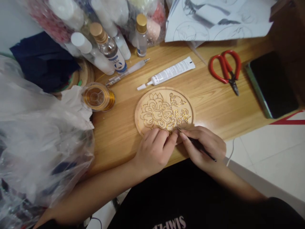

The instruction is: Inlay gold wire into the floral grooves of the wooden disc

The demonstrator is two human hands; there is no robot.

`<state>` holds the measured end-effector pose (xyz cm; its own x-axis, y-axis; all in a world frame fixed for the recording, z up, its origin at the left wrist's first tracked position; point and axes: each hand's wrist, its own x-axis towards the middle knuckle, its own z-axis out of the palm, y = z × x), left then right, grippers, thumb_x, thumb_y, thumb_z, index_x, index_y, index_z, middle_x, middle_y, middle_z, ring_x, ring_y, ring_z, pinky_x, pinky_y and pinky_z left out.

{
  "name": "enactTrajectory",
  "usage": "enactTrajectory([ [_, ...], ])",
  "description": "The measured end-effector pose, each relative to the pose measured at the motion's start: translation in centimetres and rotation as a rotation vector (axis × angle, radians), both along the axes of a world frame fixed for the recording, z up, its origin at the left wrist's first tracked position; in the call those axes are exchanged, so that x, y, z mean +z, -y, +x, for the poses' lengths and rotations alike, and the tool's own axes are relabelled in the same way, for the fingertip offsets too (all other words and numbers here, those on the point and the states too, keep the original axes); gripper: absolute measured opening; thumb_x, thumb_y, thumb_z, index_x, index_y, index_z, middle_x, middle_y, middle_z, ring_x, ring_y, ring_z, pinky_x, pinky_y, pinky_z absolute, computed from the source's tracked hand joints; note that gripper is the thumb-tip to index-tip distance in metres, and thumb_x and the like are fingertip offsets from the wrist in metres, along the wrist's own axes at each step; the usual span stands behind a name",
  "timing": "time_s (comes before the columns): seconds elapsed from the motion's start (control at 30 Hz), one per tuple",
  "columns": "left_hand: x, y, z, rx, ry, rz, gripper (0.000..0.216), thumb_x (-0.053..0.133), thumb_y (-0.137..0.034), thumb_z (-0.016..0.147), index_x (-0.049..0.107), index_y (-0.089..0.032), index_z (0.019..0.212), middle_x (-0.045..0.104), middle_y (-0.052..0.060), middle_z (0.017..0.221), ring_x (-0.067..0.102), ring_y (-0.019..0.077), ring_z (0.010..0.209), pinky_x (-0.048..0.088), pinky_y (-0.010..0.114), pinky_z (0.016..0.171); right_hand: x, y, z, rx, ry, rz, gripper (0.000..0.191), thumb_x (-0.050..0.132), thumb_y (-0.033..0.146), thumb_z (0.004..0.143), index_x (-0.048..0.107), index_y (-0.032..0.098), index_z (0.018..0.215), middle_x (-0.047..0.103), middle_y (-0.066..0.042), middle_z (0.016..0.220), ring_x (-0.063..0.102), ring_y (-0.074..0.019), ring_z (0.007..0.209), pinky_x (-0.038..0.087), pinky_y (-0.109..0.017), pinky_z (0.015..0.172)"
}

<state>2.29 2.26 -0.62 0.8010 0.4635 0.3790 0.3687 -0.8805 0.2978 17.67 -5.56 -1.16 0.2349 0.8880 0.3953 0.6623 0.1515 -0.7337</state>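
Observation:
A round wooden disc (164,111) lies on the wooden table (119,133), covered with a flower pattern outlined in gold wire. My left hand (154,149) rests on the disc's near edge, fingers bent and pressed onto the pattern. My right hand (205,146) is closed in a pinch on a thin dark tool (197,144) whose tip touches the gold wire at the disc's lower right, close to my left fingertips.
A spool of gold wire (98,97) sits left of the disc. A white glue tube (170,72), a pen-like tool (127,72), red scissors (226,68) and a dark phone (271,84) lie behind. Bottles (108,47), plastic bags (40,143) and sketch paper (214,19) crowd the back and left.

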Motion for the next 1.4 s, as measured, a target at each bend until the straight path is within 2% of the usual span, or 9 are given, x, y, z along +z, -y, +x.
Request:
enactTrajectory([
  [0.37, 0.0, -0.02, -0.07, -0.006, -0.004, -0.006, 0.027, 0.04, -0.012, 0.096, 0.064, -0.008, 0.108, 0.055, 0.004, 0.069, 0.047, 0.016, 0.066, 0.035, 0.03, 0.06, 0.05, -0.07, -0.02, -0.024, -0.025, -0.014, 0.025, 0.067, 0.006, 0.079, 0.065, 0.022, 0.097, 0.073, -0.003, 0.085, 0.07, -0.0168, 0.078, 0.06, -0.031, 0.067],
  [1.0, 0.07, 0.08, -0.14, -0.011, -0.027, -0.031, 0.028, 0.039, -0.012, 0.097, 0.063, -0.007, 0.109, 0.056, 0.005, 0.07, 0.047, 0.0169, 0.068, 0.037, 0.03, 0.058, -0.01, -0.02, 0.06, -0.002, -0.049, -0.005, 0.027, 0.068, 0.003, 0.077, 0.065, 0.02, 0.098, 0.072, -0.003, 0.087, 0.07, -0.0163, 0.081, 0.06, -0.031, 0.07],
  [1.27, 0.03, 0.05, -0.16, 0.0, -0.017, -0.027, 0.028, 0.039, -0.012, 0.097, 0.064, -0.008, 0.108, 0.056, 0.004, 0.069, 0.047, 0.0165, 0.067, 0.038, 0.03, 0.059, 0.03, 0.04, -0.16, -0.205, -0.191, 0.016, 0.024, 0.068, 0.002, 0.077, 0.068, 0.022, 0.091, 0.068, 0.0, 0.078, 0.063, -0.0127, 0.066, 0.051, -0.026, 0.057],
  [1.4, 0.03, 0.05, -0.16, -0.001, -0.027, -0.029, 0.029, 0.037, -0.012, 0.097, 0.064, -0.009, 0.108, 0.057, 0.004, 0.069, 0.047, 0.0161, 0.067, 0.038, 0.03, 0.059, -0.11, 0.27, -0.23, -0.229, -0.235, 0.018, 0.025, 0.068, 0.002, 0.076, 0.068, 0.022, 0.091, 0.067, 0.0, 0.078, 0.062, -0.0123, 0.066, 0.049, -0.025, 0.057],
])
